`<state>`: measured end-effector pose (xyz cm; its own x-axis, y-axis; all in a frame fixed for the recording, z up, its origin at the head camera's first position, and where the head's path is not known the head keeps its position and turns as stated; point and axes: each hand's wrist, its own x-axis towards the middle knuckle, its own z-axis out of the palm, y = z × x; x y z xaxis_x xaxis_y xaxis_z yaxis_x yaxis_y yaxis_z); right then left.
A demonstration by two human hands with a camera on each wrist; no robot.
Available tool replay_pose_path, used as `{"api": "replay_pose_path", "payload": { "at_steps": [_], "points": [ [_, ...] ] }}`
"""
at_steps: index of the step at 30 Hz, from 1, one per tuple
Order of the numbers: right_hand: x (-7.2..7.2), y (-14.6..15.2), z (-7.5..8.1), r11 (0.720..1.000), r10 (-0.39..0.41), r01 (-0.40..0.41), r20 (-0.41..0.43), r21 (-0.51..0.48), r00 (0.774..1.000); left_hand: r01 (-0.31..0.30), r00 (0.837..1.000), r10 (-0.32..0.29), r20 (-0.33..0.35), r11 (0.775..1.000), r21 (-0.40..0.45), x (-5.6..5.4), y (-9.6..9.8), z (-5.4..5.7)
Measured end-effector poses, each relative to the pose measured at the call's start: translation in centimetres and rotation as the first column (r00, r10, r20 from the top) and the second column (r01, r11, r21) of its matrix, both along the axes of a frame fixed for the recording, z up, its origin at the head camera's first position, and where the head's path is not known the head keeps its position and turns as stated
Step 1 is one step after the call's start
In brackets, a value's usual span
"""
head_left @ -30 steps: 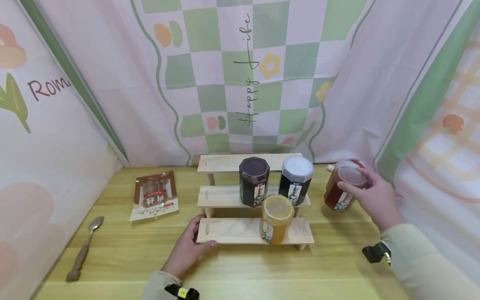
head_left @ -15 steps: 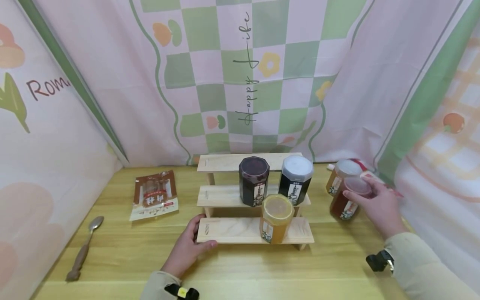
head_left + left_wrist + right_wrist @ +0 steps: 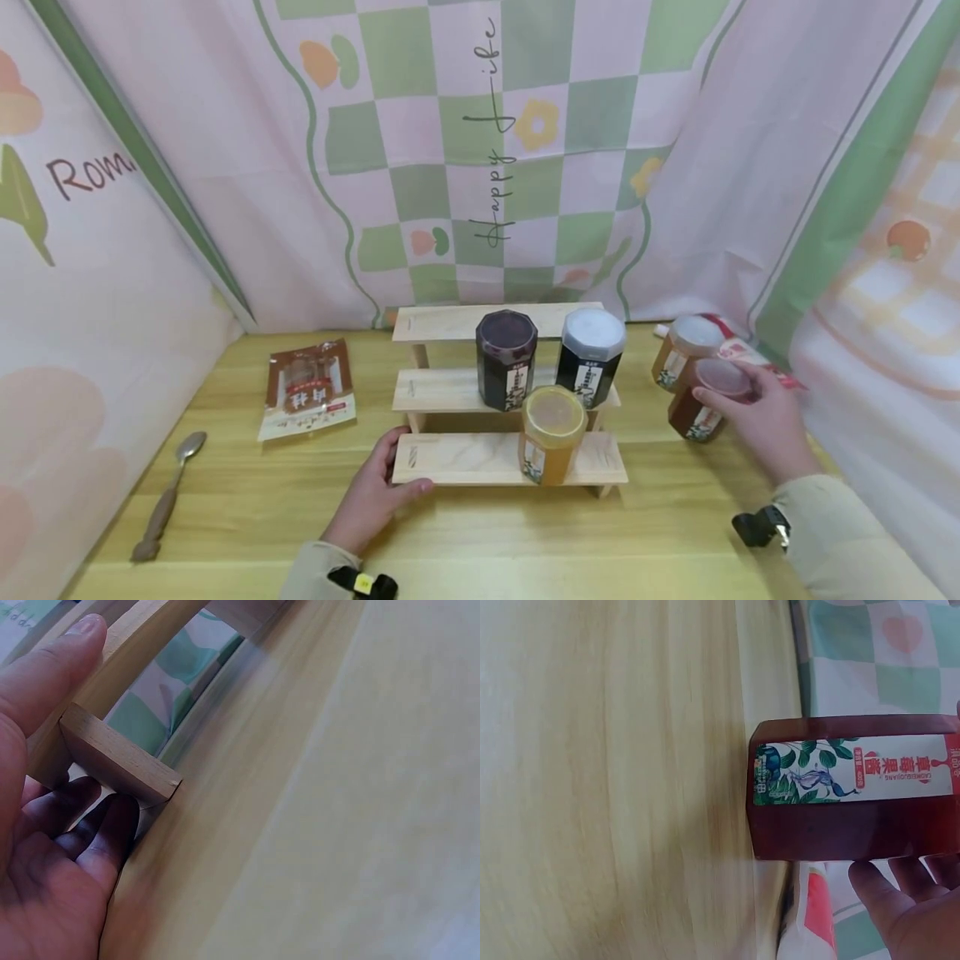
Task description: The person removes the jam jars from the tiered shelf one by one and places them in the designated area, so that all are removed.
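My left hand (image 3: 375,492) grips the left end of the three-step wooden display rack (image 3: 465,460). In the left wrist view, the thumb lies along the board and the fingers are behind the rack's leg (image 3: 120,754). To the right of the rack, my right hand (image 3: 768,421) holds a dark red jam jar (image 3: 697,408) near its top, upright. Its label faces the right wrist camera; whether its base touches the table cannot be told. Just behind stands an amber jar (image 3: 675,362). A dark purple jar (image 3: 507,362) and a white-lidded black jar (image 3: 591,358) occupy the middle step. A yellow honey-coloured jar (image 3: 551,442) is on the lowest.
A brown packet (image 3: 307,387) and a spoon (image 3: 168,500) lie on the wooden table (image 3: 487,550) at the left. A red-and-white packet (image 3: 750,354) lies behind my right hand. Printed cloth (image 3: 480,167) hangs behind and at both sides.
My right hand has moved the red jam jar slightly right and nearer the front, uncovering the amber jar behind it. The left hand has stayed on the rack.
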<state>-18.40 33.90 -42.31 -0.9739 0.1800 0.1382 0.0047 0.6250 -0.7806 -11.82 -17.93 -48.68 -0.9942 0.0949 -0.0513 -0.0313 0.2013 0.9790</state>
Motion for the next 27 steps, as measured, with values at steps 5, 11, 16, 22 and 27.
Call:
{"api": "replay_pose_path", "payload": {
  "at_steps": [5,11,16,22,27],
  "points": [
    [0.0,-0.4,-0.5,0.998,-0.022,0.019,-0.039,-0.058,0.999,0.005,1.0,-0.005,-0.001,1.0,0.003,0.0,-0.1,0.0],
    [0.1,-1.2,-1.9,0.985,-0.089,0.091,0.02,-0.148,0.996,0.011,1.0,-0.011,-0.014,1.0,-0.011,0.1,-0.2,0.0],
    [0.5,-1.4,-3.1,0.98,-0.082,0.091,0.059,-0.177,0.995,0.014,1.0,-0.014,-0.014,1.0,-0.012,0.1,0.0,0.1],
    [0.8,-1.2,-3.7,0.98,-0.064,0.074,0.059,-0.186,0.996,0.025,0.999,-0.026,-0.023,0.999,-0.024,0.1,-0.1,0.0],
    [1.0,-1.4,-3.9,0.976,-0.057,0.07,0.068,-0.206,0.996,0.012,1.0,-0.012,-0.017,1.0,-0.007,0.1,0.0,0.2]
  ]
}}
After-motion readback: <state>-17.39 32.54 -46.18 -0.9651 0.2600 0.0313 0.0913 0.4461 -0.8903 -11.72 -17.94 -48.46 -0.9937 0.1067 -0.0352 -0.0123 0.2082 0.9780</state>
